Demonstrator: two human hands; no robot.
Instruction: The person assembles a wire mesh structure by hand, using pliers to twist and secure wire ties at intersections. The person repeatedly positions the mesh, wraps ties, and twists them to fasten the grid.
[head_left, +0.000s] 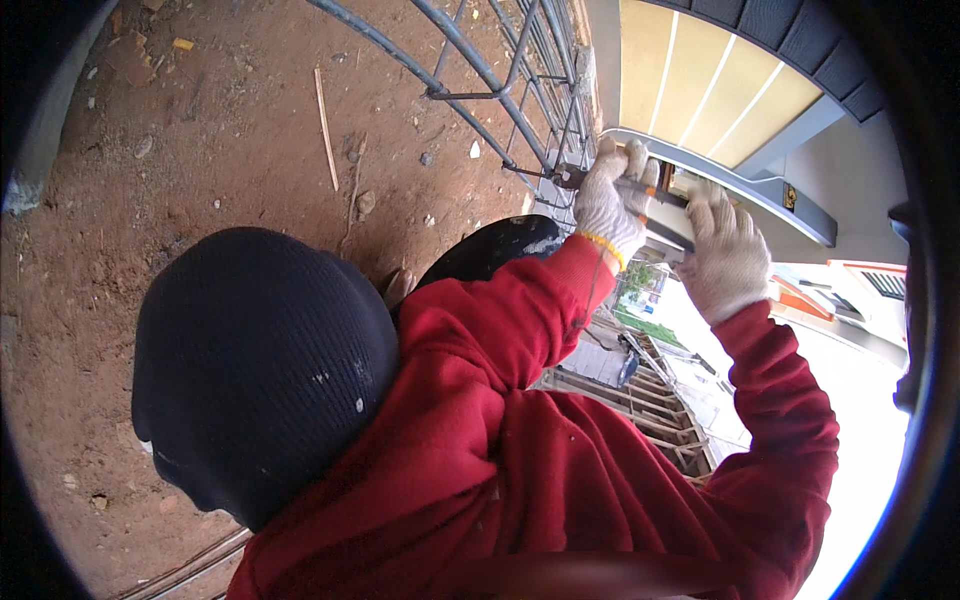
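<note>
My left hand [610,205], in a whitish knit work glove with a yellow cuff band, is closed around a dark long-handled tool [670,197] that looks like pincers or cutters with orange marks on the grips. The tool's head meets a cage of grey steel reinforcing bars [480,62] bound by square hoops. By the handle ends is my right hand [728,255], gloved alike, with loosely bent, slightly blurred fingers. Whether it grips the handles cannot be made out. Both arms wear red sleeves.
Reddish bare soil [230,130] with stones and a thin wooden strip [326,130] lies at left. A large rounded form in dark ribbed cloth [260,370] fills the lower left. A pale building panel [690,80] rises beyond my hands; a slatted frame [650,405] shows below them.
</note>
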